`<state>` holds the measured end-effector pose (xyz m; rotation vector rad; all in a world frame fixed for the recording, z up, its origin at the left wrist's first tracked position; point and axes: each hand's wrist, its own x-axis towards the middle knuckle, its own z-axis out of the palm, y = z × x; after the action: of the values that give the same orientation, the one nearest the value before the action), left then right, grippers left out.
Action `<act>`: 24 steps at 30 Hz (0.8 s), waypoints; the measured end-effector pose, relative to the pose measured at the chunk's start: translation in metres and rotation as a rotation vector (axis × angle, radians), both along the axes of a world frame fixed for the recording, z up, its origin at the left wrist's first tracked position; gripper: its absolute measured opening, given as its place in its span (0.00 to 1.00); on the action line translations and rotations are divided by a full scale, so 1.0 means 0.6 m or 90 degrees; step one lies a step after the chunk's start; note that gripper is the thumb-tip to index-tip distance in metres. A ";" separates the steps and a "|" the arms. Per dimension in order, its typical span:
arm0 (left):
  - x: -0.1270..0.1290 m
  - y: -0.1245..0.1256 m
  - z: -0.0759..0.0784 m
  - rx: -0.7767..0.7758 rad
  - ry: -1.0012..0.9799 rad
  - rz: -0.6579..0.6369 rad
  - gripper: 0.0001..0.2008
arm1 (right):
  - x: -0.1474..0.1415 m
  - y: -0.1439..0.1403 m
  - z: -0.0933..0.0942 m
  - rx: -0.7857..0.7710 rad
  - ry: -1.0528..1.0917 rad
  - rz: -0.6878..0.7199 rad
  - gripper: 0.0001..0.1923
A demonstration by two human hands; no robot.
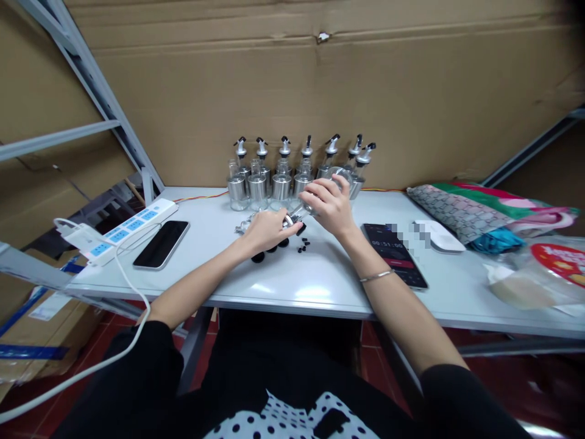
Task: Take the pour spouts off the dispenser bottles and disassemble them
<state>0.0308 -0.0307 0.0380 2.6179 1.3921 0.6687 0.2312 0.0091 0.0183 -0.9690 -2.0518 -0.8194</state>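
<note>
My right hand (329,204) grips a clear glass bottle (340,175) that lies tilted, its mouth pointing left. My left hand (267,228) is closed around a metal pourer cap (289,221) at that mouth. Small black stoppers (302,244) and a few black round caps (258,257) lie on the white table (320,286) just below my hands. Behind them, a row of several glass oil bottles with steel collars and spouts (283,177) stands against the cardboard wall.
A black phone (161,244) and a white power strip (123,230) with a cable lie at the left. To the right are a second phone showing a timer (395,253), a white mouse (439,236), folded cloth (484,210) and a plastic bag (539,274). A metal shelf frame (91,79) stands at the left.
</note>
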 end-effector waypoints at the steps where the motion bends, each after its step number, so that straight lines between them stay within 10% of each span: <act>1: -0.002 0.001 0.002 -0.027 -0.039 -0.019 0.20 | 0.000 -0.001 0.000 0.000 0.005 -0.004 0.14; 10: -0.012 0.001 0.007 -0.319 -0.346 -0.218 0.22 | -0.006 -0.014 0.012 0.060 0.055 0.026 0.10; 24: -0.006 -0.004 -0.007 -0.055 -0.411 -0.163 0.18 | -0.021 -0.021 0.007 0.023 0.123 0.041 0.16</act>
<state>0.0271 -0.0331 0.0336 2.1538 0.8545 1.2280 0.2186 -0.0038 0.0223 -0.9207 -1.8856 -0.6984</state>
